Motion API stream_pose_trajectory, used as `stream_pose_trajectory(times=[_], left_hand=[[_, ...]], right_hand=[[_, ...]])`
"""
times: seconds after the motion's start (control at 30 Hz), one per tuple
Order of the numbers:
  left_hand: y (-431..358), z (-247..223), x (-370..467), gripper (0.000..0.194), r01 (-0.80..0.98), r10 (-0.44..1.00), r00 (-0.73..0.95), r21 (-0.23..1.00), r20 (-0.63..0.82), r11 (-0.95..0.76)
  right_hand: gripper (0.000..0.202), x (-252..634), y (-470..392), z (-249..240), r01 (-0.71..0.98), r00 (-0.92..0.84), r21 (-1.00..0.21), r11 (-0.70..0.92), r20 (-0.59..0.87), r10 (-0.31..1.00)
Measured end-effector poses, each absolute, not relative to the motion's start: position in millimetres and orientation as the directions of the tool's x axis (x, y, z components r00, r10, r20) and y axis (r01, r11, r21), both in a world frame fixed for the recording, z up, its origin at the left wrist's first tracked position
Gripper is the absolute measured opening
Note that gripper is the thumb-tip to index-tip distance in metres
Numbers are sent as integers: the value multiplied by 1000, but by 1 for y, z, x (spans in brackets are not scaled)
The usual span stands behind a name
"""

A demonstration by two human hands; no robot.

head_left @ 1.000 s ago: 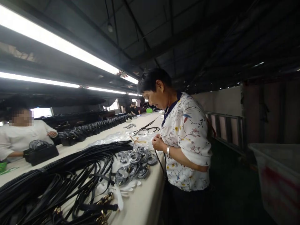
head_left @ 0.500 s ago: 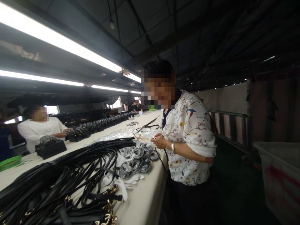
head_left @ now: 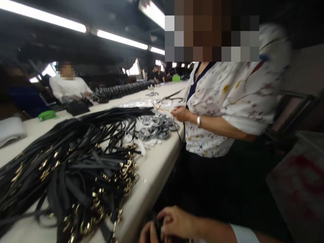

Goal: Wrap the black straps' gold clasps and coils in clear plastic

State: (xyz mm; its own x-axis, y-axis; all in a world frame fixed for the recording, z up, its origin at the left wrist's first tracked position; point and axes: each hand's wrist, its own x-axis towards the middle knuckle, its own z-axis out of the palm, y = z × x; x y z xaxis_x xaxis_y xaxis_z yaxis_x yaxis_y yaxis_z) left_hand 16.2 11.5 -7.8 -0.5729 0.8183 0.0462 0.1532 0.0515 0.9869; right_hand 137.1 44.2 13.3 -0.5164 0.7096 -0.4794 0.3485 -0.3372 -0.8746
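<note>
My right hand point(head_left: 174, 221) and my left hand point(head_left: 146, 234) are together at the bottom edge, just off the table's near side. Both curl around a small dark strap piece point(head_left: 158, 226), which is blurred and partly cut off by the frame. A big heap of black straps with gold buckles point(head_left: 76, 162) lies on the pale table point(head_left: 152, 168), just left of my hands.
A co-worker in a floral shirt point(head_left: 227, 101) stands close on the right, hands point(head_left: 181, 113) on a thin black strap. Beside them lie wrapped coiled straps point(head_left: 157, 126). Across the table sits a person in white point(head_left: 68, 86) by black handbags point(head_left: 121, 89). A pale bin point(head_left: 298, 182) stands right.
The view has tipped down and moved closer to the table. My two hands have come into view at the bottom edge. The co-worker fills more of the frame.
</note>
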Motion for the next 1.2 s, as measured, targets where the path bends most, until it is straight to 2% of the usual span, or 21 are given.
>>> stream_pose_trajectory(times=[0.03,0.07,0.1,0.2,0.3,0.43,0.53,0.63,0.7,0.73,0.8,0.83,0.9,0.97,1.07,1.13,1.2], left_hand=[[0,-13,15,20,153,796,-605,981,-3,120],[-9,-17,14,22,151,769,-638,974,-34,168],[-17,-21,15,22,130,756,-654,983,-14,131],[-25,-36,19,24,128,754,-652,968,-81,215],[-25,-43,23,22,161,757,-647,956,-86,246],[-25,-34,23,16,390,787,-607,905,113,171],[-24,-30,24,13,601,803,-508,796,311,73],[-24,-31,29,14,701,814,-412,713,410,-4],[-25,-32,32,14,719,818,-378,694,434,-35],[-25,-32,33,14,725,817,-369,688,444,-46],[-25,-32,34,13,735,817,-352,676,456,-61],[-25,-32,33,13,739,819,-346,671,458,-64],[-23,-31,33,12,734,826,-349,677,444,-54],[-22,-29,32,11,714,834,-364,699,415,-37],[-21,-30,31,11,713,846,-340,699,410,-52],[-21,-33,30,13,744,854,-279,661,439,-97],[-22,-38,29,14,775,857,-210,615,470,-147]], right_hand=[[30,142,40,10,330,-568,-861,-387,-508,647],[23,148,35,7,334,-612,-876,-349,-483,627],[15,155,32,6,357,-638,-898,-258,-436,635],[21,171,29,4,413,-629,-905,-105,-367,685],[22,175,21,3,446,-617,-893,62,-256,744],[25,166,3,2,541,-581,-801,256,-136,802],[27,157,3,0,601,-552,-749,280,-136,822],[22,154,13,-1,542,-469,-830,129,-172,866],[17,153,20,-3,381,-428,-915,-128,-298,854],[16,153,23,-3,273,-431,-922,-276,-373,821],[19,154,28,-4,68,-482,-853,-518,-483,731],[21,154,30,-4,1,-508,-808,-589,-508,696],[22,155,32,-3,-50,-530,-775,-630,-514,674],[20,155,32,-3,9,-499,-834,-552,-483,720],[16,156,27,-5,280,-442,-938,-204,-314,840],[18,156,22,-7,467,-452,-881,73,-166,877],[20,154,19,-11,569,-473,-791,226,-90,876]])
